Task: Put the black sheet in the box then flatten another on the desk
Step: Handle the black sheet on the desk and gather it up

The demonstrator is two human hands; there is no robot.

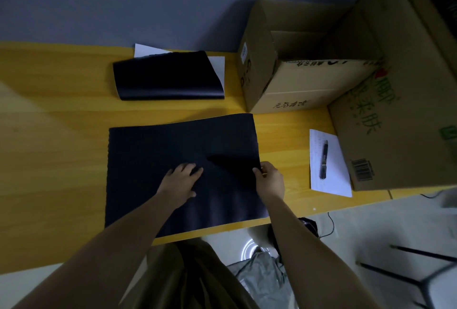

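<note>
A large black sheet [158, 160] lies spread flat on the yellow wooden desk [54, 115] in front of me. My left hand [181, 181] rests palm down on the sheet's middle, fingers spread. My right hand [268, 180] pinches the sheet's right edge between thumb and fingers. Farther back lies a curled stack of black sheets [168, 75] with white paper [218, 66] showing under it. An open cardboard box [296, 78] stands at the back right, its flaps up.
A bigger cardboard box [395, 115] stands at the right. In front of it lies a white paper [331, 180] with a dark pen [324, 159] on it. The desk's near edge runs just below the sheet. A stool's legs [420, 274] show on the floor, right.
</note>
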